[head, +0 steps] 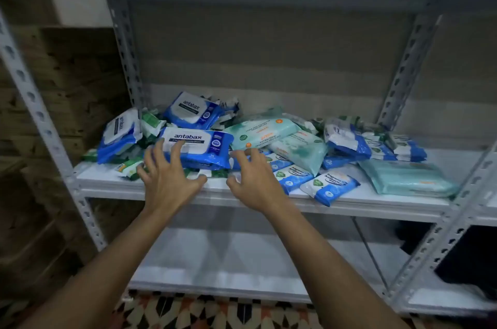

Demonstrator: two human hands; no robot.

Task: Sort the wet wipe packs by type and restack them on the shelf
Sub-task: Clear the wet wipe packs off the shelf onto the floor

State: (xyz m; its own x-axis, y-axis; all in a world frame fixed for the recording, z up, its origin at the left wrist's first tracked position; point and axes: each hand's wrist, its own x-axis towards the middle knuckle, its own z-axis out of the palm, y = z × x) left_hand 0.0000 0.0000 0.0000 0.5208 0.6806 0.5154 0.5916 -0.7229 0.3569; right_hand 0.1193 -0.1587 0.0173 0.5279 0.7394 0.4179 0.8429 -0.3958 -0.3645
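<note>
Head view looks down on a white metal shelf (113, 180) heaped with wet wipe packs in a loose, unsorted jumble. Both hands reach in over the front edge, well apart from each other, fingers spread and slightly bent, neither one holding anything. The left hand (168, 176) has its fingertips on or just at the front of a big blue-and-white antabax pack (197, 147) lying on top of the heap; whether they truly touch it I cannot tell. The right hand (255, 180) hovers just beside the same pack's right end, above some small blue packs (329, 187) near the shelf edge.

Two more antabax packs sit behind and to the left, one (192, 110) flat on the pile, one (119, 135) tipped on its side against the upright. Pale green antibacterial packs (265, 132) lie in the middle, another (406, 178) flat at the right, and small green packs (129, 167) peep out underneath.

These look like soft, floppy pouches in slick film: squashy, a bit heavy for their size when full, nothing breakable. I would expect the big one to sag if lifted by one end, and its glossy skin to slide. Taking it by both short ends, or flat from beneath with a thumb on top, seems safest, and the loose packs under it may shift once it goes.
</note>
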